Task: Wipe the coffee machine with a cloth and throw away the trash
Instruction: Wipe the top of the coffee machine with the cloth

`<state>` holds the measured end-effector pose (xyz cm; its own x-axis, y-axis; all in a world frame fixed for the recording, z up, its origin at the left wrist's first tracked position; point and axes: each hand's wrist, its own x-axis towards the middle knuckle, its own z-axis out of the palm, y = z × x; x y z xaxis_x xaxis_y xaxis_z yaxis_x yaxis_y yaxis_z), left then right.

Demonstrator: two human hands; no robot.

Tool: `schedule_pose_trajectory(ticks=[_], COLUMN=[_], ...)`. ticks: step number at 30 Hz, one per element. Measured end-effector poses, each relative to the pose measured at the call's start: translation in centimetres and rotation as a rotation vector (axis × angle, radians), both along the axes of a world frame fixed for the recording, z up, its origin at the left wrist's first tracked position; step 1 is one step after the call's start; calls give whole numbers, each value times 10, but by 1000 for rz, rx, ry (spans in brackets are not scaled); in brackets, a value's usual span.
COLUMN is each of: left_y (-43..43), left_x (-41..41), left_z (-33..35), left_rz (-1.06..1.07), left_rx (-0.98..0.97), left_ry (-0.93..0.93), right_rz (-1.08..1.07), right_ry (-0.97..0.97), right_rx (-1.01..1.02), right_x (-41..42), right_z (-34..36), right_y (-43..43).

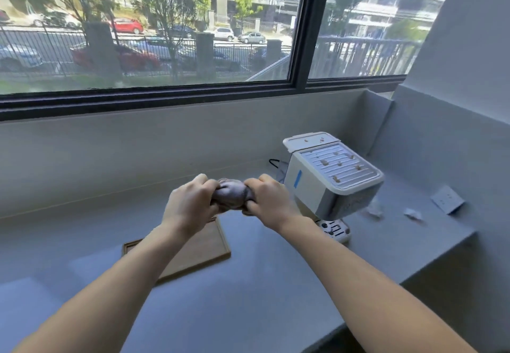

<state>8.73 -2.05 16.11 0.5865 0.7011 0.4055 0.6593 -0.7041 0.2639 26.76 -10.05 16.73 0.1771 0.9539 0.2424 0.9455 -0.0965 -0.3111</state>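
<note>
Both hands are closed into fists around a bunched, dark greyish cloth, held up above the counter: the left hand grips its left end and the right hand its right end, so only the crumpled middle shows between the knuckles. Under the left forearm a shallow wooden tray lies flat on the grey counter. Just to the right of the right hand stands the white coffee machine, with a blue strip on its side, small brown crumbs scattered over its ribbed top, and its drip tray showing below the right wrist. A dark cable loops behind it near the wall. Further right, two crumpled white scraps of trash lie on the counter, near a wall socket. A wide window runs above the counter, with parked cars and trees beyond
</note>
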Motion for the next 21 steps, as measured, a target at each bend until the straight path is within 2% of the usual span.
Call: schedule_pose_trajectory(ticks=[12,21], left_y=[-57,-110], left_x=[102,242], left_z=[78,95], left_rz=[-203,-155], left_rx=[123,159], left_ry=[-178,-198], right_rz=[-127,-100], right_ry=[-45,-48], right_rx=[210,247], right_x=[93,238], right_z=[76,92], right_y=[-82,-124])
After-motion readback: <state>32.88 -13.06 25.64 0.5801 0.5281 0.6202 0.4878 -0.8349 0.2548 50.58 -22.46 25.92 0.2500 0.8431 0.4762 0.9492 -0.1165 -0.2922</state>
